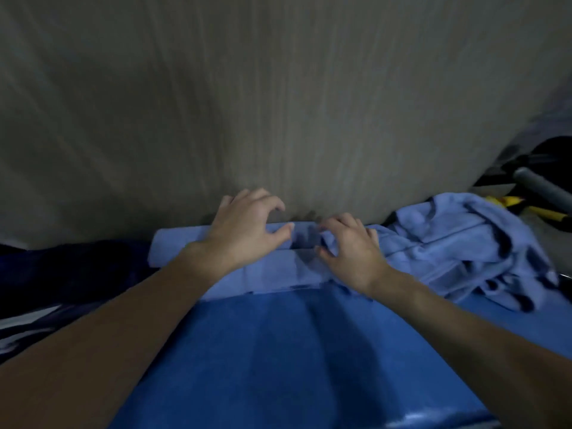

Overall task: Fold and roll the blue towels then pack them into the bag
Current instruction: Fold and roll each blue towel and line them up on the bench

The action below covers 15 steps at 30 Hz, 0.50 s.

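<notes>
Both hands are down on the folded towel, a pale-blue strip lying crosswise just below centre, along the far edge of a deep-blue surface that fills the 6 o'clock foreground. Whether that surface is the bag, a mat or another towel, I can't tell. The left hand arches over the strip's far edge, thumb tip pressed to the cloth and fingers clawed past it toward the wood-grain surface; I can't say if it grips or only steadies. The right hand sits just beside it, close but not touching, thumb and curled fingers pinching a bunched wrinkle of the same towel. That looks like a rolling stance: two hands side by side near the middle keep the strip square and the roll tight, though here they crowd the right half and leave the left end loose. My read is that folding is done on this one and the roll is barely begun. Off at 3 o'clock a crumpled towel pile waits within reach, unfolded. Behind it lie a yellow-and-black tool and a grey handle. Dark navy fabric sits at 9 o'clock.
</notes>
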{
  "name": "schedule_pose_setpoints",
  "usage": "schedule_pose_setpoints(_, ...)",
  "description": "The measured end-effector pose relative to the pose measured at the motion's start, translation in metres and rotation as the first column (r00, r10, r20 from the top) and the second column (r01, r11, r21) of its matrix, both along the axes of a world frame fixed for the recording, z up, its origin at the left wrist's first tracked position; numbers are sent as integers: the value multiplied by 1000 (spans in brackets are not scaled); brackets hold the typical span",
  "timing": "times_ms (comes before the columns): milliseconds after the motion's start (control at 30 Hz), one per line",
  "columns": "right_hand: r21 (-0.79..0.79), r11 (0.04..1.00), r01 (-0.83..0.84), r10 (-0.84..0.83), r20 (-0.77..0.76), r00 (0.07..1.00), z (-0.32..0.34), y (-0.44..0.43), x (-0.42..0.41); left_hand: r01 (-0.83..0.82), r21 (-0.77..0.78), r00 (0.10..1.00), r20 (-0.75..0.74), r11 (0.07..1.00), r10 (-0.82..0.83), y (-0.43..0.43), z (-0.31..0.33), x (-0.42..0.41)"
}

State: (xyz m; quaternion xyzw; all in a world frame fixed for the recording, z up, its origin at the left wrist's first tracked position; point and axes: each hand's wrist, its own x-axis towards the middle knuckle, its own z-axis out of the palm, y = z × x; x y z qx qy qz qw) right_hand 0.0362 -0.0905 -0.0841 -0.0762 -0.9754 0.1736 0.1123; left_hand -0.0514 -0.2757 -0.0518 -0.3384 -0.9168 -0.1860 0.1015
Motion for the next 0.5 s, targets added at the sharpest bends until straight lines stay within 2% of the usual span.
schedule_pose_setpoints(133,103,969,223,-233,98,968,2,90,41,106,4,994,33,994,-107,88,-1,20)
schedule_pose_setpoints(300,302,882,362,-414,129,901,-3,176,87,195,-24,978,79,981,-192,177,-7,48)
schedule_pose_setpoints(500,252,833,493,-527,91,845,-20,225,108,257,16,956,144,966,-257,239,-19,70)
